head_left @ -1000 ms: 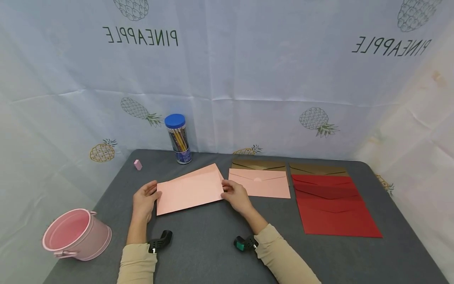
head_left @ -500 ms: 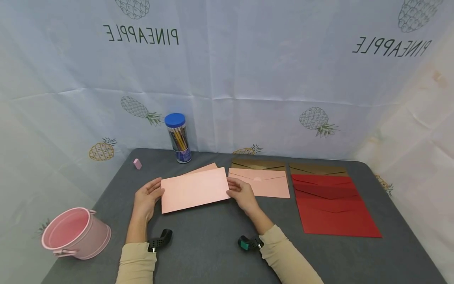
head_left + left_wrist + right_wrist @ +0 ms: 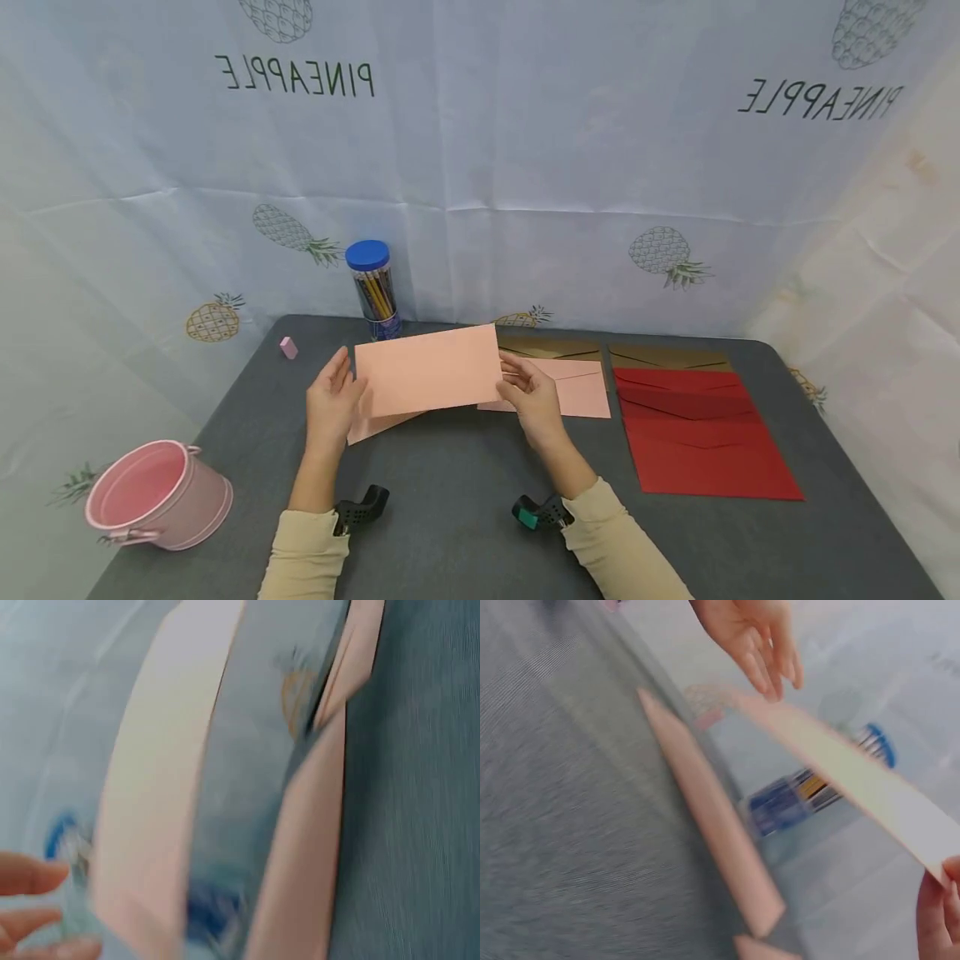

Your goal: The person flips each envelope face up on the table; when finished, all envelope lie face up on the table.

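Pineapple-print cloth hangs behind the grey worktop (image 3: pixel 450 533); the left hand (image 3: pixel 332 404) and right hand (image 3: pixel 534 398) each pinch an end of the pink envelope (image 3: pixel 427 369); that grip is light, fingertips only; a second ago the envelope lay flat, now it is raised and tilted upright, a lower pink sheet (image 3: pixel 375 425) exposed beneath; the lift looks under way; pencil jar (image 3: pixel 372 287) stands behind.

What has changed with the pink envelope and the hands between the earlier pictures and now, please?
Both hands have raised the pink envelope off the table and turned it level; the left hand and right hand keep its short ends, its open flap hanging below. The second pink envelope, red envelopes, pencil jar and pink bucket stayed put.
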Demonstrator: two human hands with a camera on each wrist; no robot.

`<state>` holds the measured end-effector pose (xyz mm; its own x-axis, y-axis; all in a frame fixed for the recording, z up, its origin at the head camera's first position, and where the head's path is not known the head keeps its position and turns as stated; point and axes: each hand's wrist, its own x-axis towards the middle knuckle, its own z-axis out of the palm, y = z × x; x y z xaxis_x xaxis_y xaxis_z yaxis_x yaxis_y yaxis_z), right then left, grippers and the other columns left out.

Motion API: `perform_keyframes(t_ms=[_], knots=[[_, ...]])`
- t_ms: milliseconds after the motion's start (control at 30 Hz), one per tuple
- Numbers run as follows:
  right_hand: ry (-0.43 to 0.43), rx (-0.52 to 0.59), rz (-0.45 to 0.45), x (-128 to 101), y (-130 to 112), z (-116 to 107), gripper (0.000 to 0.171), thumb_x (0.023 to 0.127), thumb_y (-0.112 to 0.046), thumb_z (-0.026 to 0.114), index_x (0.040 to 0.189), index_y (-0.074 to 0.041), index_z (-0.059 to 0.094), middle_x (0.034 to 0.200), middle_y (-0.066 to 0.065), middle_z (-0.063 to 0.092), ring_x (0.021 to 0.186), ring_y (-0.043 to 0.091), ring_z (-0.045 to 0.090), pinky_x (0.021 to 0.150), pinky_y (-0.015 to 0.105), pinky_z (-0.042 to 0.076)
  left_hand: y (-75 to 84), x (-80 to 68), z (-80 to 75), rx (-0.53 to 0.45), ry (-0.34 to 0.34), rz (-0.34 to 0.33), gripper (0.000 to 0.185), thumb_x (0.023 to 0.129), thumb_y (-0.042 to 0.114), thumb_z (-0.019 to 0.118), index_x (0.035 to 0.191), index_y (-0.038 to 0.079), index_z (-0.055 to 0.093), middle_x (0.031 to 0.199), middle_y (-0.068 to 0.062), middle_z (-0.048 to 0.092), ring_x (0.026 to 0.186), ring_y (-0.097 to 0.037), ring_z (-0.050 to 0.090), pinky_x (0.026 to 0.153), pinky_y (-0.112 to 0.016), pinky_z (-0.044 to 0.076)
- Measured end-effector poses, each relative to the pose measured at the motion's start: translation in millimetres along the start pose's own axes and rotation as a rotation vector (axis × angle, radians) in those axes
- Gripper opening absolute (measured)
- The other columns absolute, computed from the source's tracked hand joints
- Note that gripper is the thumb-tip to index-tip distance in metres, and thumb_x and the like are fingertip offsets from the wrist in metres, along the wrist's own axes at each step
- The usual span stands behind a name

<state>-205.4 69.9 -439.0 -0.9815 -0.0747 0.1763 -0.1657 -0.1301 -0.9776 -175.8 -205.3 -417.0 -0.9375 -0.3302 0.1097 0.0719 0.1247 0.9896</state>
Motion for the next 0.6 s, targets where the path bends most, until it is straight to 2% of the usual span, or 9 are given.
perform_keyframes(t_ms=[67, 133, 233, 300, 367, 467, 600], knots=[[0.044, -0.053, -0.095, -3, -11, -1, 0.043, 0.086, 0.003, 0.065, 0.127, -0.004, 0.059, 0.117, 0.018, 0.061, 0.097, 0.017, 0.061, 0.075, 0.016, 0.053, 12.6, -9.6, 14.5, 0.027, -0.026, 0.100, 0.061, 0.092, -0.003, 0.056, 0.147, -0.001, 0.029, 0.154, -0.016, 0.026, 0.142, -0.026, 0.027, 0.112, -0.036, 0.029], [0.101, -0.137, -0.205, -8, -20, -1, 0.040, 0.087, 0.000, 0.065, 0.126, -0.006, 0.061, 0.113, 0.017, 0.064, 0.097, 0.021, 0.062, 0.076, 0.016, 0.053, 25.2, -22.2, 32.9, 0.040, -0.080, 0.206, 0.060, 0.091, -0.002, 0.057, 0.145, -0.002, 0.032, 0.152, -0.018, 0.030, 0.140, -0.029, 0.031, 0.110, -0.037, 0.032], [0.194, -0.313, -0.399, -15, -32, 2, 0.036, 0.087, 0.001, 0.064, 0.123, -0.007, 0.064, 0.108, 0.014, 0.068, 0.095, 0.024, 0.065, 0.074, 0.021, 0.055, 44.0, -44.3, 65.3, 0.003, -0.247, 0.325, 0.056, 0.093, 0.003, 0.057, 0.144, -0.001, 0.035, 0.146, -0.023, 0.038, 0.135, -0.033, 0.039, 0.105, -0.040, 0.038], [0.250, -0.440, -0.539, -20, -37, 5, 0.035, 0.087, 0.003, 0.063, 0.121, -0.006, 0.065, 0.103, 0.012, 0.070, 0.092, 0.024, 0.066, 0.071, 0.026, 0.057, 54.4, -56.9, 85.6, -0.026, -0.359, 0.374, 0.055, 0.095, 0.008, 0.056, 0.145, 0.002, 0.035, 0.146, -0.021, 0.039, 0.134, -0.033, 0.041, 0.102, -0.041, 0.042], [0.284, -0.550, -0.674, -23, -41, 7, 0.034, 0.085, 0.006, 0.063, 0.118, -0.004, 0.067, 0.100, 0.012, 0.070, 0.086, 0.023, 0.067, 0.066, 0.030, 0.056, 63.7, -66.9, 102.1, -0.056, -0.434, 0.408, 0.054, 0.097, 0.011, 0.054, 0.147, 0.006, 0.034, 0.149, -0.017, 0.037, 0.135, -0.030, 0.040, 0.101, -0.041, 0.043], [0.292, -0.637, -0.836, -27, -44, 9, 0.035, 0.082, 0.010, 0.064, 0.116, -0.001, 0.067, 0.096, 0.013, 0.070, 0.083, 0.023, 0.065, 0.061, 0.029, 0.052, 72.9, -76.6, 118.2, -0.075, -0.442, 0.475, 0.053, 0.097, 0.009, 0.052, 0.147, 0.011, 0.035, 0.150, -0.011, 0.037, 0.134, -0.027, 0.041, 0.097, -0.039, 0.046], [0.267, -0.662, -0.999, -30, -47, 8, 0.028, 0.086, 0.007, 0.061, 0.113, 0.002, 0.068, 0.097, 0.013, 0.071, 0.084, 0.025, 0.064, 0.065, 0.028, 0.050, 79.1, -84.2, 128.4, -0.079, -0.355, 0.546, 0.050, 0.097, 0.007, 0.052, 0.145, 0.010, 0.039, 0.147, -0.011, 0.040, 0.130, -0.026, 0.046, 0.093, -0.035, 0.049]])
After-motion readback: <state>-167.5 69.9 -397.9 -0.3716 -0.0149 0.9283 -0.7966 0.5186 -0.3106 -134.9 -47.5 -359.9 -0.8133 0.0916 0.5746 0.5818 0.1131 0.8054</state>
